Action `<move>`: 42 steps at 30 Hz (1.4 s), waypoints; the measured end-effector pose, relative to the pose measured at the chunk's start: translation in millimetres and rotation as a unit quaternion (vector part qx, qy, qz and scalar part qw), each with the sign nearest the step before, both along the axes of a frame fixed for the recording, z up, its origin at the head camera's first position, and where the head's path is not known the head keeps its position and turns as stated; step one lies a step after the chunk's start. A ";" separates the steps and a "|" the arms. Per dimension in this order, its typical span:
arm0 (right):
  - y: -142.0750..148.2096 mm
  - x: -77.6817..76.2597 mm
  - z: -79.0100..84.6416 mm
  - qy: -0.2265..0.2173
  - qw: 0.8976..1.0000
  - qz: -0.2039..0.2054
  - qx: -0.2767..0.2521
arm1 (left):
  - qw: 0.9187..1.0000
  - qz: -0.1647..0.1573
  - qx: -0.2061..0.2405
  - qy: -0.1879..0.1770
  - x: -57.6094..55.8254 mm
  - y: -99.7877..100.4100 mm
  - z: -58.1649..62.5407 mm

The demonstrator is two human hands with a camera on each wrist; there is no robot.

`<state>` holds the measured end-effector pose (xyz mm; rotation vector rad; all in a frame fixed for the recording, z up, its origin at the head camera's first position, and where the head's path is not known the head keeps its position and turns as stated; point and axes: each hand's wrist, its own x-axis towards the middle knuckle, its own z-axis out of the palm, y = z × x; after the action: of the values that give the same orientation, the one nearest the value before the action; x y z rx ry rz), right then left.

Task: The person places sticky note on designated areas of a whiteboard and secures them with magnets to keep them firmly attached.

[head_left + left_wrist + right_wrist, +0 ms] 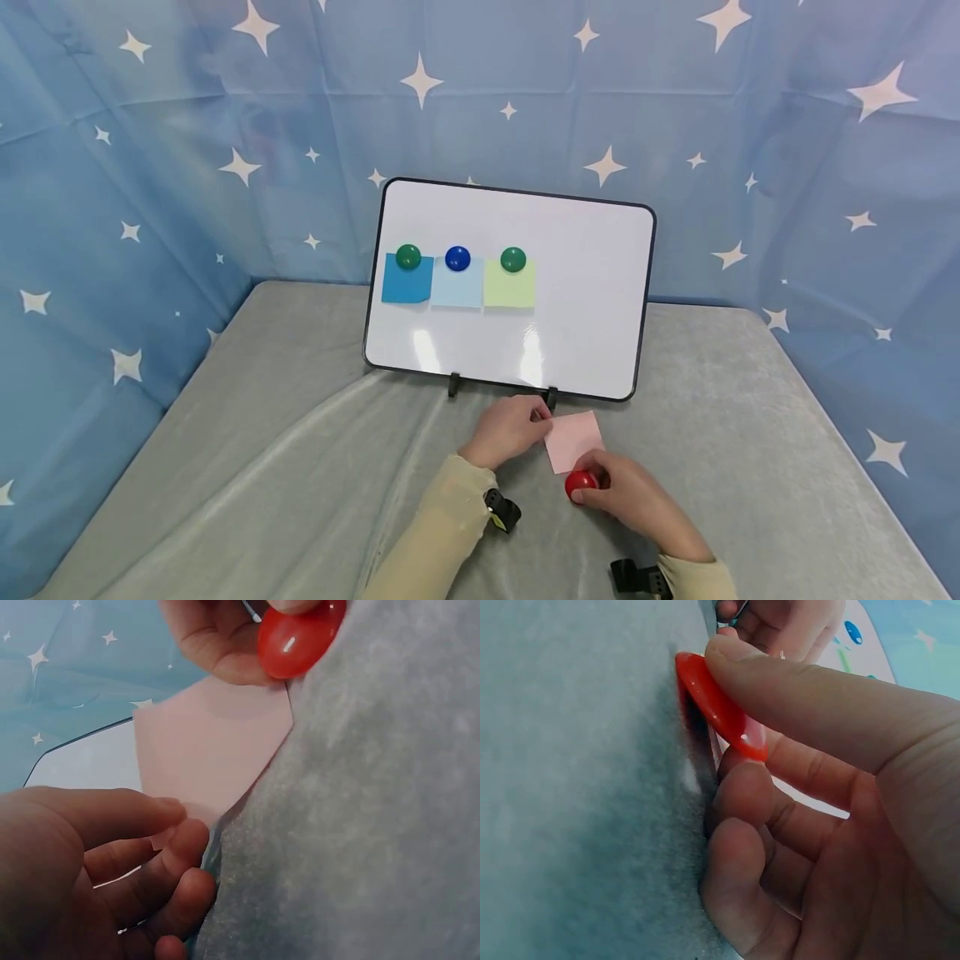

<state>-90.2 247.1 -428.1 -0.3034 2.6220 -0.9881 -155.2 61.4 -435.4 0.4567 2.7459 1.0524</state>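
My left hand (508, 429) pinches the left edge of a pink sticky note (573, 440) between thumb and fingertip, just below the whiteboard (588, 292). In the left wrist view the note (214, 746) slants upward from those fingers toward the other hand. My right hand (637, 493) holds a round red magnet (581, 485) by its rim, right at the note's lower edge. The right wrist view shows the magnet (716, 709) tilted under the thumb, close over the grey cloth. On the board, green, blue and green magnets sit over dark blue, light blue and yellow-green notes (510, 287).
The whiteboard leans back on small black stand feet (453, 385) at the table's far side. Grey cloth (247, 467) with long creases covers the table. Behind hangs a blue curtain (510, 142) printed with white stars. A black camera (502, 510) is strapped on the left wrist.
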 end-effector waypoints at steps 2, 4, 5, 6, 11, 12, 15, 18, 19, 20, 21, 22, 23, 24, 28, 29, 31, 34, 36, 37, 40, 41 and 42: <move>0.4 0.3 -0.4 0.000 1.000 0.001 -0.001 | 1.000 -0.004 0.012 0.001 -0.4 -0.8 0.9; 0.6 0.5 -0.5 -0.006 1.000 -0.003 -0.003 | 1.000 -0.006 0.023 0.004 -1.3 -1.5 1.0; 0.5 0.5 -0.4 -0.012 1.000 -0.007 -0.005 | 1.000 -0.007 0.030 0.005 -1.9 -2.0 1.1; 0.3 0.5 -0.3 -0.018 1.000 -0.012 -0.005 | 0.999 -0.007 0.036 0.007 -2.6 -2.3 1.0; -0.3 0.2 0.0 -0.034 0.999 -0.021 -0.008 | 0.998 0.002 0.061 0.023 -6.7 -5.2 1.9; -0.3 0.2 0.0 -0.033 0.999 -0.020 -0.008 | 0.998 0.004 0.065 0.026 -7.2 -5.7 2.0; 0.5 -0.1 0.1 -0.029 0.999 -0.018 -0.008 | 0.996 0.013 0.081 0.038 -8.8 -5.5 2.5; 1.5 -0.3 -0.1 -0.028 0.999 -0.016 -0.009 | 0.994 0.024 0.097 0.050 -9.5 -3.8 1.7; 1.8 -0.4 -0.1 -0.027 0.999 -0.014 -0.009 | 0.993 0.030 0.103 0.056 -9.9 -3.0 1.4; 2.3 -0.4 -0.1 -0.026 1.000 -0.012 -0.009 | 0.991 0.037 0.111 0.059 -10.0 -2.3 1.3; 2.8 -0.3 0.1 -0.025 1.000 -0.009 -0.010 | 0.990 0.044 0.121 0.062 -10.0 -1.9 1.5; 3.3 -0.3 0.2 -0.023 1.000 -0.006 -0.011 | 0.988 0.052 0.132 0.063 -10.2 -1.4 1.6; 3.7 -0.4 0.3 -0.021 1.000 -0.001 -0.011 | 0.986 0.062 0.141 0.067 -10.5 -1.2 1.9; 4.2 -0.2 0.5 -0.018 1.000 0.004 -0.011 | 0.984 0.071 0.149 0.071 -10.9 -1.2 2.4; 5.4 0.0 1.0 -0.010 1.000 0.023 -0.017 | 0.976 0.103 0.178 0.072 -12.7 -2.9 6.0; 5.5 -0.1 1.1 -0.008 0.999 0.026 -0.018 | 0.974 0.108 0.184 0.071 -13.2 -3.7 7.2; 5.3 0.2 1.4 -0.005 0.999 0.026 -0.019 | 0.972 0.113 0.193 0.067 -14.8 -4.8 10.0; 4.7 1.1 2.2 -0.003 1.000 0.006 -0.014 | 0.970 0.115 0.202 0.068 -18.0 -5.8 14.5; 3.7 1.8 2.5 -0.003 1.000 -0.018 -0.010 | 0.970 0.119 0.203 0.068 -20.5 -5.8 18.7; 3.0 2.1 2.6 -0.003 0.999 -0.032 -0.008 | 0.969 0.120 0.204 0.067 -21.7 -5.9 20.6; 0.7 2.3 3.0 0.004 0.997 -0.070 -0.010 | 0.970 0.121 0.195 0.083 -25.3 -6.4 25.5; 0.1 2.5 3.4 0.007 0.997 -0.078 -0.013 | 0.970 0.121 0.190 0.088 -26.7 -6.5 26.4; -0.3 2.6 3.7 0.012 0.996 -0.084 -0.014 | 0.970 0.121 0.187 0.094 -27.9 -6.8 27.3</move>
<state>-87.5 246.7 -424.4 -0.1018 2.6938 -1.0811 -183.1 54.6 -408.0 0.2847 2.8199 1.6842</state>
